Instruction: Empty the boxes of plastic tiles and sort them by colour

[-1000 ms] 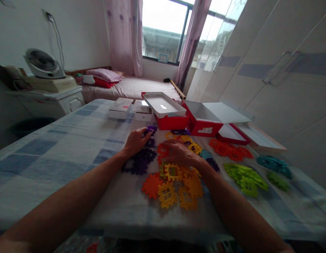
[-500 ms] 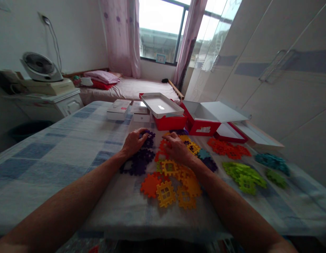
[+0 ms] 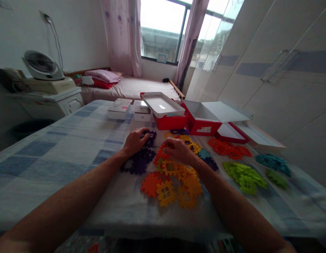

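My left hand (image 3: 136, 142) is closed at the edge of a purple interlocking plastic tile (image 3: 151, 138), beyond a pile of more purple tiles (image 3: 139, 161). To its right, my right hand (image 3: 177, 150) has its fingers bent together on a red-orange tile (image 3: 159, 155); its fingertips partly cover that tile. Under and around the right wrist lies a mixed heap with yellow window-pattern tiles (image 3: 166, 193) and an orange tile (image 3: 151, 184). Several purple, teal and yellow tiles lie beyond that wrist, partly hidden by the hand.
Sorted tiles lie to the right: red-orange (image 3: 230, 147), lime green (image 3: 245, 177), teal (image 3: 273, 164) and darker green (image 3: 276, 178). Across the back stand white boxes (image 3: 119, 109), a red box with a tilted lid (image 3: 163, 105) and an open red box (image 3: 202, 126). A checked cloth (image 3: 60, 158) covers the table.
My right hand has drawn back slightly toward me and its fingers have curled in. The red-orange tile at its fingertips has shifted a little left. My left hand stays almost in place.
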`<state>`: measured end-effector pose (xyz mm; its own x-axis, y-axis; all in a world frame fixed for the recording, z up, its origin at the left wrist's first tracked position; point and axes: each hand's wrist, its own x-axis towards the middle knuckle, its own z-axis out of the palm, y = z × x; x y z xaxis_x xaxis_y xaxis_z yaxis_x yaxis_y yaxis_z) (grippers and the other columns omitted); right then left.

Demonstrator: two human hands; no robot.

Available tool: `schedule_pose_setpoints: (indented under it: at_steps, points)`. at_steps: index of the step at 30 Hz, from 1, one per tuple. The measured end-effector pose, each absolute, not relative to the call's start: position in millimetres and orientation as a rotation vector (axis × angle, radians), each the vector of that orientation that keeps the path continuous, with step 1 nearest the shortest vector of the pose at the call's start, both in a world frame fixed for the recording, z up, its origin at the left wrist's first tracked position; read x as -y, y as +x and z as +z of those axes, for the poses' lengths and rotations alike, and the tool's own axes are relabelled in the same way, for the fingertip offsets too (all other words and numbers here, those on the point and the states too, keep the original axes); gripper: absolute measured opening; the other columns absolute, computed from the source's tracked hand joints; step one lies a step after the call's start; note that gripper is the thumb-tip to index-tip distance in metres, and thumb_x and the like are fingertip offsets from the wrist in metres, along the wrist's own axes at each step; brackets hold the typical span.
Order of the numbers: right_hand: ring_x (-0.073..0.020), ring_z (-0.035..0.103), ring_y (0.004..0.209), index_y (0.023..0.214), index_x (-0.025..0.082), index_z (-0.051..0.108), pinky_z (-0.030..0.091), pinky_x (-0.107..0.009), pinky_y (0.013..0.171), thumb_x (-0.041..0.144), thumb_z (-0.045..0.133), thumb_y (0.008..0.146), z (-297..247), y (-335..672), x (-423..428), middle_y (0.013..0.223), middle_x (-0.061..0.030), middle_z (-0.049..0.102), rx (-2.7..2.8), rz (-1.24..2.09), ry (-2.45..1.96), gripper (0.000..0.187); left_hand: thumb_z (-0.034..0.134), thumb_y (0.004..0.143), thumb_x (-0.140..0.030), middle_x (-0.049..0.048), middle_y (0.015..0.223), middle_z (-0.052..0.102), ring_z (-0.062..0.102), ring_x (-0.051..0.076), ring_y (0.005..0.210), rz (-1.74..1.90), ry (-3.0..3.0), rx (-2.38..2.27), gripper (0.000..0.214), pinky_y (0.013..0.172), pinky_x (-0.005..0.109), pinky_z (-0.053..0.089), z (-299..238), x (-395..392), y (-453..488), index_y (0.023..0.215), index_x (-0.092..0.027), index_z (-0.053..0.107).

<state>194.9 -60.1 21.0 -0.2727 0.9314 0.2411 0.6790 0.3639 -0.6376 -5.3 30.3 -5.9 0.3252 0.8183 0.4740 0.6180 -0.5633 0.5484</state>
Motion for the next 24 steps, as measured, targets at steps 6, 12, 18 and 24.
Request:
schedule_pose_setpoints:
  at_steps: [6, 12, 18, 24]
  points:
    - [-0.0096, 0.049, 0.065, 0.080, 0.017, 0.056, 0.032, -0.019, 0.059, 0.022, 0.063, 0.075, 14.1, 192.1, 61.3, 0.072, 0.0018, 0.058, 2.291, 0.396, -1.502, 0.010, 0.047, 0.084, -0.029, 0.0104, 0.110, 0.067, 0.059, 0.024, 0.107, 1.103, 2.392, -1.259, 0.035, 0.098, 0.036, 0.043, -6.7, -31.1, -5.5, 0.111, -0.014, 0.063]
    - [-0.0121, 0.052, 0.068, 0.083, 0.018, 0.055, 0.031, -0.022, 0.061, 0.021, 0.053, 0.080, 18.7, 191.8, 58.8, 0.076, -0.0018, 0.062, 2.098, 0.102, -1.693, 0.005, 0.049, 0.083, -0.028, 0.0106, 0.110, 0.064, 0.058, 0.024, 0.105, 1.159, 2.434, -1.295, 0.035, 0.096, 0.037, 0.044, -8.2, -32.3, -5.6, 0.113, -0.014, 0.061]
    - [-0.0106, 0.052, 0.064, 0.079, 0.016, 0.057, 0.032, -0.021, 0.059, 0.023, 0.054, 0.079, 29.1, 203.5, 60.9, 0.073, -0.0003, 0.062, 2.020, 0.268, -1.660, 0.008, 0.062, 0.080, -0.039, 0.0074, 0.103, 0.065, 0.054, 0.024, 0.109, 1.232, 2.680, -0.878, 0.024, 0.099, 0.039, 0.041, 7.4, -22.0, -7.0, 0.092, -0.019, 0.069]
    - [-0.0108, 0.052, 0.064, 0.079, 0.016, 0.059, 0.034, -0.021, 0.058, 0.020, 0.051, 0.078, 29.5, 211.5, 60.0, 0.073, -0.0013, 0.063, 2.032, 0.294, -1.684, 0.009, 0.073, 0.061, -0.060, 0.0068, 0.116, 0.062, 0.046, 0.029, 0.122, 0.858, 2.878, -0.309, 0.055, 0.105, 0.046, 0.032, 14.8, 0.9, 2.3, 0.104, -0.026, 0.069]
